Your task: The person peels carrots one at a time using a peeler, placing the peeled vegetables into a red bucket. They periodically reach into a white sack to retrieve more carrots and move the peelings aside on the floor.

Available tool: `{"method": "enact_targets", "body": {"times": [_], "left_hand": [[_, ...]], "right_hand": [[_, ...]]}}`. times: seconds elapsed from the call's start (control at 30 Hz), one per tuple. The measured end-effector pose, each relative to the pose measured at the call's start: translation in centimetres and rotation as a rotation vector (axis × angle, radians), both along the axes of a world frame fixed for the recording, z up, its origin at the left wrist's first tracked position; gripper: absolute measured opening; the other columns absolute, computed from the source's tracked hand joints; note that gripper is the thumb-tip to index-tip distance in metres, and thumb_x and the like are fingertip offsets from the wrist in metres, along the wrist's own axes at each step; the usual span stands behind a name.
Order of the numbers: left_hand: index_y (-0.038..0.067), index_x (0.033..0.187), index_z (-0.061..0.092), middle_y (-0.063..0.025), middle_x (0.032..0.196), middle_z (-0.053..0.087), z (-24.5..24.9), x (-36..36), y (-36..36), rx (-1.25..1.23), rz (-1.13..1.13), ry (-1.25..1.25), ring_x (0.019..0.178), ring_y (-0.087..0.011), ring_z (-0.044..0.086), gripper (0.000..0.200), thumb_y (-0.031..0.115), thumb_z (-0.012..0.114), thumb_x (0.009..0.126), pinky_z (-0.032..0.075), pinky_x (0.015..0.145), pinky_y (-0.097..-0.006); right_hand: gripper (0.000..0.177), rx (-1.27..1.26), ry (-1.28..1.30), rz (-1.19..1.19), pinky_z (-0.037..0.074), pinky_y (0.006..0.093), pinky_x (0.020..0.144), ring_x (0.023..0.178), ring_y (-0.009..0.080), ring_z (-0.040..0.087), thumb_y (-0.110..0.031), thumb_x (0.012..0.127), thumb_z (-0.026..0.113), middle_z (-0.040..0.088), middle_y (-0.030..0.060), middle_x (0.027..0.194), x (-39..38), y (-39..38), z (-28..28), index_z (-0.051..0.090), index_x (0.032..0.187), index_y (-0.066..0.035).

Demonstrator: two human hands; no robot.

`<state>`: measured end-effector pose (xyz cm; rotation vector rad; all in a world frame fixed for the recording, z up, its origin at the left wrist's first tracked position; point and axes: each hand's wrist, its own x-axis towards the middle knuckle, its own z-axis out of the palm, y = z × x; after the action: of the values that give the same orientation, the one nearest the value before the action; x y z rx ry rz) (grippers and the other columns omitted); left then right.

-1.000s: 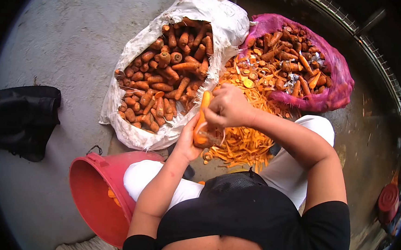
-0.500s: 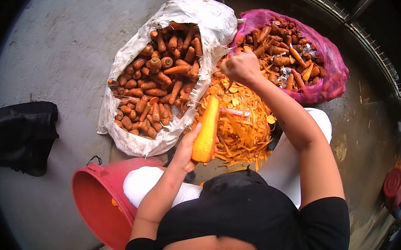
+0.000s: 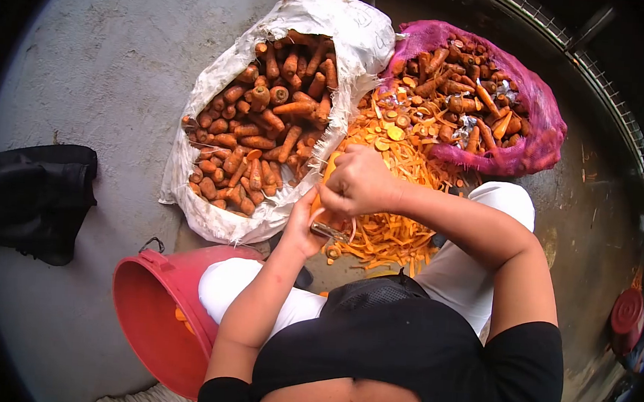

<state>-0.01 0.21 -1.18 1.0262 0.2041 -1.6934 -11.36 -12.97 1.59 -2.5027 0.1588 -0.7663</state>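
Observation:
My left hand is wrapped around the lower part of a peeled carrot, held upright over the peelings. Gripped in my right hand is a peeler with a pale curved frame and a metal blade, at the carrot's near end. My right fingers cover most of the carrot. Beneath both hands spreads a heap of orange carrot peelings, with cut carrot ends at its far side.
A white sack of unpeeled carrots lies open ahead to the left. Ahead right is a purple mesh sack holding more carrots. A red bucket lies tipped at my left knee, orange pieces inside. Black cloth rests far left.
My right hand has come back from the far edge of the heap to the carrot and now has the peeler. The pale tool lying on the peelings no longer shows there. My left hand keeps its hold.

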Motion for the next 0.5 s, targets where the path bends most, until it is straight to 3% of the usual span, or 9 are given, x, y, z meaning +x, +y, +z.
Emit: {"method": "enact_targets", "body": {"times": [0.1,0.2,0.3,0.5], "left_hand": [[0.006,0.113,0.053,-0.0084,0.103,0.062,0.0,-0.1,0.3,-0.154,-0.002,0.128,0.090,-0.0200,0.063,0.040,0.039,0.038,0.097,0.054,0.078,-0.0368],[0.006,0.114,0.053,-0.0082,0.104,0.062,0.1,-0.3,0.3,-0.206,-0.004,0.165,0.089,-0.0197,0.063,0.038,0.037,0.038,0.098,0.054,0.078,-0.0358],[0.008,0.109,0.054,-0.0075,0.097,0.062,0.7,-0.7,0.0,-0.049,0.015,0.019,0.083,-0.0213,0.063,0.040,0.042,0.039,0.096,0.054,0.070,-0.0381],[0.008,0.113,0.053,-0.0057,0.100,0.062,0.5,-0.4,-0.2,-0.063,0.086,0.032,0.086,-0.0173,0.063,0.033,0.035,0.042,0.097,0.054,0.073,-0.0341]], "right_hand": [[0.037,-0.028,-0.104,0.011,0.033,0.0361,0.048,0.044,0.0224,0.045,-0.020,0.074,0.061,0.050,0.0024,0.044,-0.1,0.1,-0.2,0.049,0.040,-0.013],[0.037,-0.025,-0.119,0.045,0.032,0.0360,0.049,0.044,0.0223,0.045,-0.019,0.074,0.061,0.050,0.0019,0.044,-0.3,0.2,0.1,0.047,0.040,-0.013],[0.037,0.046,-0.125,0.037,0.032,0.0355,0.050,0.045,0.0223,0.045,-0.019,0.074,0.061,0.050,0.0020,0.044,-0.6,0.0,0.2,0.047,0.040,-0.013],[0.037,-0.012,-0.070,-0.025,0.033,0.0351,0.051,0.046,0.0221,0.046,-0.019,0.075,0.061,0.049,0.0022,0.043,-0.6,-0.4,-0.1,0.048,0.040,-0.013]]}}
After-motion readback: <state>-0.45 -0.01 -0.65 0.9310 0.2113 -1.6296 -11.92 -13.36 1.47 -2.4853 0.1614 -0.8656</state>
